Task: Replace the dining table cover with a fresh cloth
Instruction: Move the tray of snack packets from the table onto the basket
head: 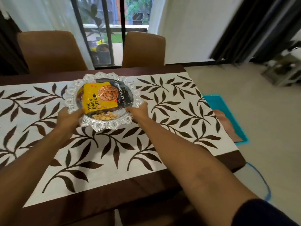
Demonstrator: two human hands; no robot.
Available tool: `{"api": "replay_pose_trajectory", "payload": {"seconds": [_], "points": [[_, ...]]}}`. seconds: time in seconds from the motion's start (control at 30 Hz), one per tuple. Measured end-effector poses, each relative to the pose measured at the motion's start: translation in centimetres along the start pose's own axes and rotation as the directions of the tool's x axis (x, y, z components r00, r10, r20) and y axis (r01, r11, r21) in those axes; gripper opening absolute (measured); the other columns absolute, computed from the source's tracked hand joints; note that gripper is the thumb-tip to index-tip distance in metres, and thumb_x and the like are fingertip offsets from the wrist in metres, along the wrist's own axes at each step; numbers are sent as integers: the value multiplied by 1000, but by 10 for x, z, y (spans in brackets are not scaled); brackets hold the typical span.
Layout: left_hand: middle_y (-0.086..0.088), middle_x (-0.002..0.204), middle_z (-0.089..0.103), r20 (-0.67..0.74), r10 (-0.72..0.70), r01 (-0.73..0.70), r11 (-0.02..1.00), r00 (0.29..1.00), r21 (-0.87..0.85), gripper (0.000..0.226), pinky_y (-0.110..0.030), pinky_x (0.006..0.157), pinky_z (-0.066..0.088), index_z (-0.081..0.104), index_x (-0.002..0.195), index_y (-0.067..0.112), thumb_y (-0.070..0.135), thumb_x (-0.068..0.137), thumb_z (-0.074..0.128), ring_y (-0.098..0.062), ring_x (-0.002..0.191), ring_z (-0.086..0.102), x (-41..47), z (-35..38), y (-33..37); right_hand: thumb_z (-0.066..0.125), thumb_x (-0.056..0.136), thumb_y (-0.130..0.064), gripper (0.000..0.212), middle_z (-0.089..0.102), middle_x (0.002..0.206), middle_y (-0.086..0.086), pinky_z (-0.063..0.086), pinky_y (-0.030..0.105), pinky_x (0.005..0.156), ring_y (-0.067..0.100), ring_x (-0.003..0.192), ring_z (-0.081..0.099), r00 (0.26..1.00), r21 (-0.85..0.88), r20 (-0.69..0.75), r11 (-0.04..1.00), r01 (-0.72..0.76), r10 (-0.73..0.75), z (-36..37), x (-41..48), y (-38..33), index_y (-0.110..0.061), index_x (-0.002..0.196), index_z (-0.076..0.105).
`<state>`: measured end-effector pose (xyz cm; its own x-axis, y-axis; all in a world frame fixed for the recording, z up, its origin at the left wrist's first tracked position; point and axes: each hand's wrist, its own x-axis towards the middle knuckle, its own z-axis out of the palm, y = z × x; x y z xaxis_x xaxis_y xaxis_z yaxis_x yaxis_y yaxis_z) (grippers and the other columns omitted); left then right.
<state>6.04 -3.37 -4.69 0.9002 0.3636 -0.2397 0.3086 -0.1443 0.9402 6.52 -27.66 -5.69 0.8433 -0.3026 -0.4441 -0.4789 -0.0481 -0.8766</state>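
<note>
Hands of a person grip a round silver tray with a scalloped, embossed rim (pixel 104 128) over the far half of a dark brown wooden dining table (pixel 97 198). The left hand (pixel 70 117) curls its fingers over the tray's left rim, and the right hand (pixel 139 111) clamps the right rim in the same way. Whether the tray rests on the table or is raised off it cannot be told. In the tray lie a yellow and black almond packet (pixel 97 97) and a small heap of pale loose nuts (pixel 105 116). A white table cloth printed with brown leafy sprigs (pixel 171 111) covers most of the table top, spread flat. Two tan upholstered chairs (pixel 50 51) stand at the table's far side. Beyond the table's right end, a teal plastic bin (pixel 228 111) on the floor holds a folded pinkish-brown cloth (pixel 228 126).
</note>
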Motion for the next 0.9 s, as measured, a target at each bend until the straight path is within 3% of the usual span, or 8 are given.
{"api": "replay_pose_trajectory", "payload": {"seconds": [0.1, 0.2, 0.27, 0.53, 0.7, 0.77, 0.83, 0.9], "points": [[-9, 100, 71, 93, 18, -12, 998, 995, -65, 20, -30, 61, 57, 67, 106, 20, 9, 89, 68, -19, 75, 68, -16, 17, 3, 85, 75, -12, 80, 59, 126, 10, 54, 45, 100, 25, 112, 61, 999, 43, -47, 999, 5, -3, -31, -10, 7, -11, 137, 35], [-7, 94, 72, 177, -2, 21, 994, 984, -104, 19, -26, 52, 56, 68, 96, 22, 4, 89, 66, -14, 64, 67, -38, 43, 10, 91, 59, -20, 94, 62, 125, 9, 56, 47, 97, 26, 114, 64, 996, 70, -89, 997, 31, -25, -73, -9, 21, -11, 136, 38], [-12, 93, 69, 228, -12, 37, 993, 974, -108, 20, -21, 45, 51, 67, 105, 16, 4, 89, 65, -12, 59, 63, -53, 65, 14, 93, 44, -28, 101, 67, 118, 8, 60, 47, 91, 27, 108, 68, 991, 65, -120, 996, 62, -54, -103, -4, 31, -11, 131, 46], [-12, 98, 70, 382, 26, 20, 993, 924, -116, 28, -28, 55, 53, 63, 114, 13, 4, 88, 66, -21, 74, 67, -134, 166, 38, 86, 70, 3, 80, 55, 113, -2, 52, 36, 95, 19, 110, 55, 971, 35, -213, 992, 122, -112, -250, -47, 36, -13, 134, 41], [-16, 93, 69, 441, 37, -10, 998, 897, -63, 28, -22, 44, 45, 60, 114, 14, 9, 88, 69, -16, 61, 59, -203, 235, 44, 94, 54, -26, 88, 62, 123, 0, 57, 43, 90, 22, 109, 61, 952, -8, -292, 996, 91, -90, -360, -57, 69, -13, 133, 55], [-18, 93, 69, 482, 52, -37, 998, 875, -41, 30, -21, 42, 45, 62, 117, 8, 9, 87, 70, -15, 57, 60, -227, 260, 41, 94, 59, -24, 66, 70, 109, 2, 58, 38, 78, 23, 99, 67, 950, -50, -286, 992, 117, -126, -402, -58, 86, -11, 118, 66], [-11, 84, 66, 490, 48, -39, 999, 870, -29, 28, -20, 42, 45, 60, 115, 7, 10, 89, 70, -12, 55, 60, -256, 285, 37, 91, 68, -15, 40, 73, 102, -1, 59, 39, 83, 22, 97, 70, 946, -72, -270, 984, 165, -179, -445, -65, 101, -20, 103, 72], [-7, 85, 66, 516, 37, -31, 999, 856, -21, 27, -22, 47, 46, 60, 115, 12, 15, 90, 71, -13, 61, 62, -287, 315, 31, 88, 73, -10, 36, 73, 105, -1, 58, 39, 90, 20, 100, 70, 947, -80, -233, 975, 209, -222, -490, -75, 116, -32, 93, 69]]}}
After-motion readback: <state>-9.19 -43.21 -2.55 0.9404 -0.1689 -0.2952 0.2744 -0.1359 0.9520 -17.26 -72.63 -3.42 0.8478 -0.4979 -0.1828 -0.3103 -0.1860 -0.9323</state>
